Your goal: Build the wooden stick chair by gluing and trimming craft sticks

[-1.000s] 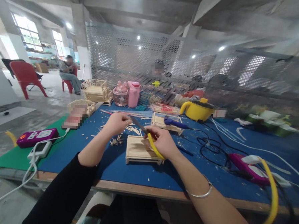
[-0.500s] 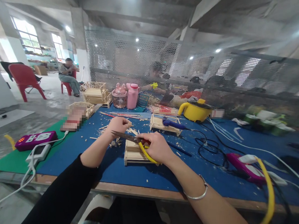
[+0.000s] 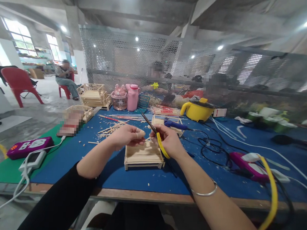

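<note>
Scissors with yellow-wrapped handles (image 3: 162, 145) are in my right hand (image 3: 169, 140), their dark blades pointing up and to the left. Facing it, my left hand (image 3: 128, 136) has its fingers pinched together over the near wooden piece; what lies between the fingertips is too small to make out. That slatted piece (image 3: 143, 155), made of pale sticks, rests on the blue mat just below both hands. Loose sticks (image 3: 111, 129) and scraps are scattered behind my left forearm.
A second stick frame (image 3: 157, 120) with a blue glue gun (image 3: 176, 124) stands behind my right hand. Farther back are a yellow pot (image 3: 198, 111) and a pink flask (image 3: 132, 97). Power strips (image 3: 248, 166) and cables lie right; a person (image 3: 65, 76) sits far left.
My left hand has moved right and nearer, towards my right hand. The scissors have swung from pointing left to pointing steeply up. The view has shifted slightly.
</note>
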Motion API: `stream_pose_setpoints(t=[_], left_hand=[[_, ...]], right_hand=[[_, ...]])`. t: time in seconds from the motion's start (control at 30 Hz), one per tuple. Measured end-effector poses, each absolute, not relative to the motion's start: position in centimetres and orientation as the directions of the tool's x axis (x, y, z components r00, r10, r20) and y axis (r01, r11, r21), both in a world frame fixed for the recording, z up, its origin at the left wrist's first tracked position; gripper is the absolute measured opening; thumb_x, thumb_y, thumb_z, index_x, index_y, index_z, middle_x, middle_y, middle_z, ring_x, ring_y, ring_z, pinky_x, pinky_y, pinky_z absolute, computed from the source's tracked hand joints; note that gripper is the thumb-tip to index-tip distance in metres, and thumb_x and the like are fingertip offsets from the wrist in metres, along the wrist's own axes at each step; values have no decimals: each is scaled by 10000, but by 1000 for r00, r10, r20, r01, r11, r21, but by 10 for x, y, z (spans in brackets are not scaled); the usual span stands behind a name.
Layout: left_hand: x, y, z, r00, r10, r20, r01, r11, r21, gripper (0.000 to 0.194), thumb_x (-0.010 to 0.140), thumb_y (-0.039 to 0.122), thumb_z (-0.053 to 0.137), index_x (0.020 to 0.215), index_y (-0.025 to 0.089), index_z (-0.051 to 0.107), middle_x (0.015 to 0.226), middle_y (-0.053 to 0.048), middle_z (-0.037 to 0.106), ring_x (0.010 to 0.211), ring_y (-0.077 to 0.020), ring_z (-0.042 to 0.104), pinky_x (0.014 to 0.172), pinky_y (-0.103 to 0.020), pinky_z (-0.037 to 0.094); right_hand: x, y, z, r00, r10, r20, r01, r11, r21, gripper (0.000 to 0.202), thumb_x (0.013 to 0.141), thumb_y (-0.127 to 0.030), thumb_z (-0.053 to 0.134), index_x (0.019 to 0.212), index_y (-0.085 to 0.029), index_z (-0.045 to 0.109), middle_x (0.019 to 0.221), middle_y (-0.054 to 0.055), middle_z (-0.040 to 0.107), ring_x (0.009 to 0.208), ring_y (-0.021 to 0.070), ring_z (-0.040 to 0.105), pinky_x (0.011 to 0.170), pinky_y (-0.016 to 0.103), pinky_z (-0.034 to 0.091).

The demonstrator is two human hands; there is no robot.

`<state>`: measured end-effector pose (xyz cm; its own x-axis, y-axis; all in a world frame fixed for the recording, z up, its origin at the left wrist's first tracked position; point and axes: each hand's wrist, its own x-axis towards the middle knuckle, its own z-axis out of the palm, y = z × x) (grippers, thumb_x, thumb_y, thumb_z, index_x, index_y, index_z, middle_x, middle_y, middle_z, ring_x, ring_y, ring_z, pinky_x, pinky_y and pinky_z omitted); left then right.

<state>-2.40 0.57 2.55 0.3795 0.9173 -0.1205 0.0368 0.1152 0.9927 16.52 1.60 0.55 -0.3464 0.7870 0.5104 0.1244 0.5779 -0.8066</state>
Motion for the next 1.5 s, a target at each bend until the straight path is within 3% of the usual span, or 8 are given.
stream_pose_setpoints(t=[0.2,0.53,0.77,0.97,1.2,1.5], left_hand=[[-17,4,20,398,906,-142,51,133,990,421,522,481,811,651,126,627,632,-27,669,530,-72,563,529,-194,416],[-12,1,20,456,877,-152,40,150,988,475,478,513,818,662,111,645,618,-22,654,492,-51,518,497,-184,385],[-11,5,10,466,877,-117,53,104,993,434,482,485,819,632,122,634,585,-5,630,535,-78,543,572,-214,426],[-12,2,18,398,914,-77,-41,101,994,399,552,474,800,678,131,640,662,-19,656,598,-80,577,622,-210,422],[-9,1,18,416,904,-104,-171,190,967,353,559,425,813,697,131,675,731,-36,692,658,-88,580,648,-209,391],[-5,2,10,455,888,-69,-302,227,926,357,535,341,840,764,113,687,718,-39,689,679,-106,606,714,-224,420]], right_hand=[[167,17,3,-373,788,489,63,548,-834,387,639,-127,686,1016,-195,631,764,0,634,739,139,611,726,276,497],[166,17,4,-394,795,461,108,538,-836,384,618,-106,634,993,-188,634,733,-14,607,687,125,591,702,267,495],[158,14,-3,-285,792,539,165,595,-787,425,631,-155,675,1051,-190,619,795,9,630,736,150,609,720,284,505],[160,14,-3,-150,775,614,115,630,-768,435,670,-152,654,1092,-213,571,901,36,662,818,164,622,802,325,501],[160,8,1,-226,721,655,108,687,-719,462,632,-166,729,1064,-226,576,1020,51,642,942,193,606,869,339,475],[159,8,3,-278,711,646,105,691,-715,398,655,-169,717,1030,-208,587,963,35,636,858,166,611,812,311,494]])
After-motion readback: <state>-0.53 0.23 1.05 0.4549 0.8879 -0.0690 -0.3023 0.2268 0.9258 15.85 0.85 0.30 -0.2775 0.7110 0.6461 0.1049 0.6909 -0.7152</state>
